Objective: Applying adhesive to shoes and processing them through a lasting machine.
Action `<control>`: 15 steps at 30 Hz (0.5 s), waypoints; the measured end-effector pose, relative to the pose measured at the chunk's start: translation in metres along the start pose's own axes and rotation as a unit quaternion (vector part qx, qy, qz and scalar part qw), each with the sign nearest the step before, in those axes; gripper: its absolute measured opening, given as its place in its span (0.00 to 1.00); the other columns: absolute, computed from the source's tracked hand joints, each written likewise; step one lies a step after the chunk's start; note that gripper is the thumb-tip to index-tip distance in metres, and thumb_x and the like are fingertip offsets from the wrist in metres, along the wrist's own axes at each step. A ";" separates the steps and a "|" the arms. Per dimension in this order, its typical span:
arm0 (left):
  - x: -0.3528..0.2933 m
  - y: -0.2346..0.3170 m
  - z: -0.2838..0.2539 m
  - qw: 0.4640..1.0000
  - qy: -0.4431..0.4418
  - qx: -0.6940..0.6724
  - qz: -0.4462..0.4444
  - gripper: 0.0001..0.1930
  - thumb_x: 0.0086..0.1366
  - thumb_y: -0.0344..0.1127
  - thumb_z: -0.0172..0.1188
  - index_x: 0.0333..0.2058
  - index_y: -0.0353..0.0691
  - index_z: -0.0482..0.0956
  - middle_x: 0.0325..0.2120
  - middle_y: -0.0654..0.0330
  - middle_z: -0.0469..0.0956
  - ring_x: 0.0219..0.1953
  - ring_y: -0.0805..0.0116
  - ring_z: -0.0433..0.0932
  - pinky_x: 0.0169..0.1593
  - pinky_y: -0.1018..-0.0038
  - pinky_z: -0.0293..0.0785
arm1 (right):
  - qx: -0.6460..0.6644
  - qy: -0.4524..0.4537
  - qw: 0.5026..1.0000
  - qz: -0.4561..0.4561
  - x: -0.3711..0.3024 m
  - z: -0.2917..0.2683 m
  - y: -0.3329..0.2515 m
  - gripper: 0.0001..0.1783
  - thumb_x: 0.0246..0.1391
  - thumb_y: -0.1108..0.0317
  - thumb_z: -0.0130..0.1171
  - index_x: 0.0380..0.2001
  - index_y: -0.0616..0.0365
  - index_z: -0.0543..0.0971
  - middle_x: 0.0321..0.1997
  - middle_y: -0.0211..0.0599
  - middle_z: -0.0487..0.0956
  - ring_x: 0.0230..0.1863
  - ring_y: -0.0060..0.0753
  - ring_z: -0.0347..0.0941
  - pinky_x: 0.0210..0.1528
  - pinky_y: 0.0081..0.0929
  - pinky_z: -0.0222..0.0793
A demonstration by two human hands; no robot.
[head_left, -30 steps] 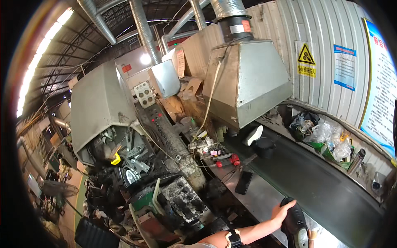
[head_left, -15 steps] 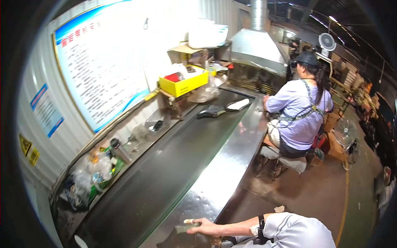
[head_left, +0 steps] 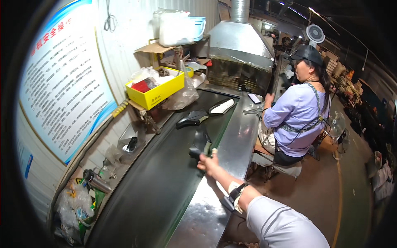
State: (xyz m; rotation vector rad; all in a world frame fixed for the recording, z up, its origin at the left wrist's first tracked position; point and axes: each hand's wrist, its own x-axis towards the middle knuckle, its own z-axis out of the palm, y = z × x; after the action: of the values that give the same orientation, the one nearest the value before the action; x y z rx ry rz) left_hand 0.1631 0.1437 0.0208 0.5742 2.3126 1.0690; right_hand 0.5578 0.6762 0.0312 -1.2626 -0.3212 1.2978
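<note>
My right hand (head_left: 210, 164) reaches out over the dark belt (head_left: 144, 188), its fingers around the near end of a black shoe (head_left: 202, 139). Pale covers show on its fingertips, and a black band (head_left: 237, 192) circles the forearm. The shoe is at the belt's right edge, beside the shiny metal ledge (head_left: 235, 153). Farther along the belt lie another black shoe (head_left: 192, 119) and a shoe with a white inside (head_left: 222, 107). My left hand is out of view.
A co-worker (head_left: 295, 111) sits on the right by the ledge, near a phone (head_left: 254, 98). A metal hood (head_left: 240, 41) covers the belt's far end. Along the wall are a yellow box (head_left: 155, 91), a steel flask (head_left: 97, 181) and plastic bags (head_left: 74, 211).
My right hand has moved from the lower edge up and forward over the belt, bringing the dark shoe with it. The view has shifted, and the co-worker's head has turned to the left.
</note>
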 end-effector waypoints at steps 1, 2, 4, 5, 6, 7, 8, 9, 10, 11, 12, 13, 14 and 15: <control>0.005 0.027 0.010 0.995 0.040 0.066 0.057 0.25 0.65 0.35 0.64 0.56 0.26 0.72 0.52 0.39 0.76 0.52 0.50 0.76 0.55 0.62 0.74 | -0.172 -0.034 0.977 -0.120 0.017 -0.021 0.022 0.45 0.55 0.62 0.69 0.70 0.52 0.55 0.49 0.46 0.79 0.39 0.49 0.81 0.41 0.53 0.79; 0.009 0.045 0.017 0.981 0.084 0.132 0.115 0.26 0.65 0.37 0.65 0.57 0.27 0.71 0.52 0.38 0.76 0.53 0.49 0.76 0.56 0.61 0.73 | -0.339 -0.068 0.911 -0.226 0.023 -0.042 0.045 0.47 0.55 0.61 0.68 0.71 0.53 0.53 0.48 0.48 0.79 0.36 0.52 0.81 0.39 0.53 0.78; 0.014 0.010 -0.005 0.969 0.203 0.142 0.007 0.27 0.68 0.45 0.63 0.58 0.33 0.73 0.54 0.43 0.75 0.55 0.47 0.75 0.59 0.60 0.71 | -0.548 -0.175 0.777 -0.256 -0.073 -0.024 0.081 0.42 0.57 0.58 0.64 0.69 0.57 0.57 0.51 0.52 0.78 0.48 0.57 0.78 0.49 0.59 0.71; 0.031 -0.027 0.003 0.922 0.274 0.263 0.074 0.24 0.69 0.49 0.60 0.55 0.38 0.76 0.54 0.48 0.77 0.55 0.49 0.76 0.59 0.59 0.71 | -0.626 -0.175 0.679 -0.341 -0.091 -0.055 0.097 0.40 0.62 0.51 0.56 0.70 0.57 0.57 0.58 0.57 0.73 0.63 0.64 0.65 0.64 0.68 0.55; 0.051 -0.077 0.002 0.845 0.354 0.378 0.129 0.22 0.70 0.52 0.57 0.53 0.43 0.79 0.53 0.54 0.78 0.55 0.51 0.76 0.59 0.59 0.70 | -0.643 -0.221 0.690 -0.247 -0.121 -0.067 0.101 0.39 0.67 0.46 0.48 0.72 0.56 0.54 0.68 0.58 0.64 0.74 0.61 0.50 0.71 0.69 0.41; 0.067 -0.108 0.006 0.793 0.331 0.465 0.212 0.22 0.70 0.53 0.54 0.53 0.44 0.79 0.55 0.52 0.78 0.60 0.46 0.71 0.62 0.49 0.63 | -0.671 -0.216 0.652 -0.280 -0.133 -0.094 0.104 0.38 0.68 0.45 0.43 0.73 0.55 0.53 0.71 0.56 0.60 0.75 0.62 0.48 0.72 0.69 0.39; 0.075 -0.122 0.016 0.726 0.303 0.545 0.289 0.23 0.70 0.54 0.51 0.54 0.45 0.80 0.57 0.50 0.77 0.65 0.40 0.67 0.66 0.39 0.56 | -0.699 -0.212 0.610 -0.307 -0.139 -0.113 0.106 0.38 0.70 0.43 0.38 0.73 0.55 0.52 0.75 0.55 0.55 0.76 0.63 0.47 0.73 0.69 0.38; 0.080 -0.129 0.026 0.765 0.296 0.515 0.249 0.22 0.69 0.54 0.51 0.49 0.46 0.82 0.58 0.51 0.75 0.66 0.46 0.64 0.66 0.38 0.52 | -0.699 -0.202 0.613 -0.308 -0.144 -0.115 0.102 0.38 0.70 0.43 0.38 0.73 0.55 0.52 0.75 0.55 0.55 0.76 0.63 0.47 0.73 0.69 0.38; 0.080 -0.130 0.032 0.766 0.293 0.511 0.257 0.22 0.69 0.54 0.51 0.49 0.46 0.82 0.58 0.51 0.75 0.66 0.46 0.64 0.66 0.38 0.52 | -0.726 -0.201 0.580 -0.312 -0.147 -0.119 0.098 0.37 0.70 0.43 0.37 0.73 0.54 0.53 0.76 0.54 0.54 0.77 0.62 0.45 0.74 0.68 0.37; 0.061 -0.074 0.046 0.832 0.282 0.441 0.185 0.21 0.69 0.54 0.51 0.47 0.46 0.82 0.57 0.51 0.76 0.65 0.46 0.66 0.66 0.38 0.52 | -0.756 -0.198 0.542 -0.310 -0.145 -0.128 0.095 0.36 0.71 0.44 0.35 0.73 0.54 0.53 0.77 0.52 0.53 0.77 0.61 0.43 0.74 0.67 0.37; 0.044 -0.033 0.044 0.881 0.276 0.371 0.103 0.20 0.69 0.53 0.52 0.46 0.46 0.82 0.57 0.51 0.76 0.64 0.46 0.67 0.66 0.39 0.53 | -0.756 -0.197 0.542 -0.308 -0.145 -0.129 0.094 0.36 0.71 0.44 0.35 0.73 0.54 0.53 0.77 0.52 0.53 0.77 0.61 0.43 0.74 0.67 0.37; 0.041 -0.026 0.039 0.883 0.282 0.359 0.109 0.19 0.69 0.53 0.52 0.44 0.46 0.83 0.57 0.50 0.76 0.64 0.46 0.67 0.66 0.39 0.53 | -0.756 -0.196 0.538 -0.319 -0.146 -0.126 0.096 0.36 0.71 0.43 0.35 0.73 0.54 0.53 0.77 0.52 0.53 0.77 0.60 0.43 0.74 0.67 0.37; 0.049 -0.046 0.032 0.882 0.282 0.361 0.109 0.19 0.69 0.53 0.52 0.44 0.46 0.83 0.57 0.50 0.76 0.64 0.46 0.67 0.66 0.39 0.53 | -0.755 -0.196 0.533 -0.328 -0.147 -0.125 0.098 0.36 0.71 0.43 0.35 0.73 0.53 0.54 0.77 0.52 0.53 0.78 0.60 0.43 0.74 0.67 0.37; 0.059 -0.070 0.024 0.854 0.246 0.439 0.131 0.19 0.68 0.53 0.52 0.44 0.46 0.83 0.56 0.51 0.76 0.64 0.46 0.67 0.66 0.39 0.53 | -0.754 -0.199 0.533 -0.329 -0.148 -0.122 0.097 0.36 0.71 0.43 0.35 0.73 0.53 0.54 0.77 0.52 0.53 0.78 0.60 0.43 0.74 0.67 0.37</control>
State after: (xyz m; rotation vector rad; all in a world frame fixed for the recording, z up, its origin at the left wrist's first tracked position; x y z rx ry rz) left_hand 0.1215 0.1486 -0.0643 1.0669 3.2292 0.1685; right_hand 0.5525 0.4691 -0.0267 -1.7785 -2.4024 0.3127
